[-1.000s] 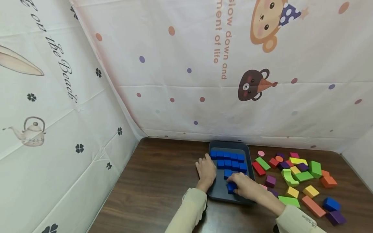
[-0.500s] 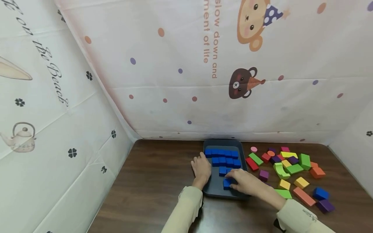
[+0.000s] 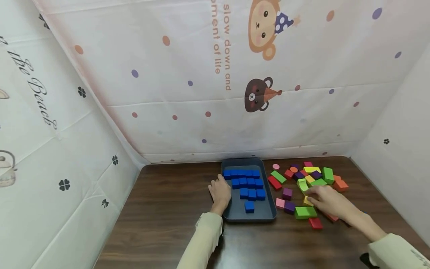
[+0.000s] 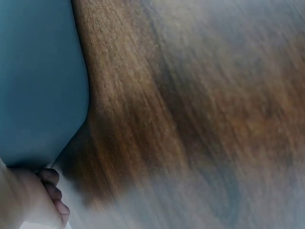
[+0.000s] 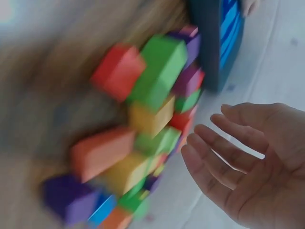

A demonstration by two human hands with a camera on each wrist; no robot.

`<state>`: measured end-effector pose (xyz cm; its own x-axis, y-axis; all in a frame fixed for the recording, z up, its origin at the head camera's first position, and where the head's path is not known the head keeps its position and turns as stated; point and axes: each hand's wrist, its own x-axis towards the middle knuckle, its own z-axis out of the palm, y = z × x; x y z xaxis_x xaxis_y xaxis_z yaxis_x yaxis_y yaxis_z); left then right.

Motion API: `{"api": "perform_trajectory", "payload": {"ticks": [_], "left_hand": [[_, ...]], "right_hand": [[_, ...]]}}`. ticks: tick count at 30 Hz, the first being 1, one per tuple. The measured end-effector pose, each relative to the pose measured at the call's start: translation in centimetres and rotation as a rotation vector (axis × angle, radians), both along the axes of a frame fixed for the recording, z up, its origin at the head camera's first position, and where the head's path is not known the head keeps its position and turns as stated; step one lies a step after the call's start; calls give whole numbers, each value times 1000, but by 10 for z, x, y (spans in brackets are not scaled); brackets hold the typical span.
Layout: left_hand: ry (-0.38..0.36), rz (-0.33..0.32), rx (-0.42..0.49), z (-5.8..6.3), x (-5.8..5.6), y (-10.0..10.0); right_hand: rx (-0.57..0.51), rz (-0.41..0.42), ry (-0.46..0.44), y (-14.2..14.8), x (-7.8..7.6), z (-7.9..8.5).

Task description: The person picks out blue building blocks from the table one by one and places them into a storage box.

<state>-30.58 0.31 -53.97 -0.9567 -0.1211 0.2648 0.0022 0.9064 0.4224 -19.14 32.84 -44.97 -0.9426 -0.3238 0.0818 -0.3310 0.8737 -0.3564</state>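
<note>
My left hand [image 3: 220, 192] is at the left rim of a dark grey tray [image 3: 248, 218], holding it, with curled fingers [image 4: 55, 193] against its outer side in the left wrist view. In the tray, blue blocks [image 3: 246, 183] stand in rows, with a single blue block [image 3: 249, 207] in front. My right hand [image 3: 330, 201] hovers over the loose coloured blocks on the right, its fingers spread and slightly bent around nothing in the right wrist view. Beneath it are a yellow block [image 3: 307, 201] and a green arch block [image 3: 302, 185], partly hidden.
Right of the tray, loose blocks lie scattered on the wooden table [image 3: 168, 209], among them a green block [image 3: 305, 213], a red block [image 3: 315, 223], a purple block [image 3: 289, 207] and a pink block [image 3: 280, 203]. A printed cloth [image 3: 188, 130] hangs behind the table.
My right hand has left the front blue block in the tray and moved right over the loose blocks. The left hand stays at the tray. The head view has turned right.
</note>
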Motion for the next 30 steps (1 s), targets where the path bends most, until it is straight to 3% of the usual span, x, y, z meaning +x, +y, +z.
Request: {"api": "perform_trajectory", "payload": {"ticks": [7, 15, 19, 27, 30], "left_hand": [[-9, 13, 20, 2, 1, -3], [12, 1, 16, -1, 1, 1], [29, -2, 0, -1, 1, 0], [7, -1, 0, -1, 3, -1], [9, 1, 5, 0, 2, 0]], "right_hand": [[59, -202, 38, 66, 17, -20], [48, -297, -30, 97, 36, -43], [11, -300, 10, 96, 31, -46], [-20, -297, -50, 93, 16, -50], [-16, -297, -11, 91, 10, -50]]}}
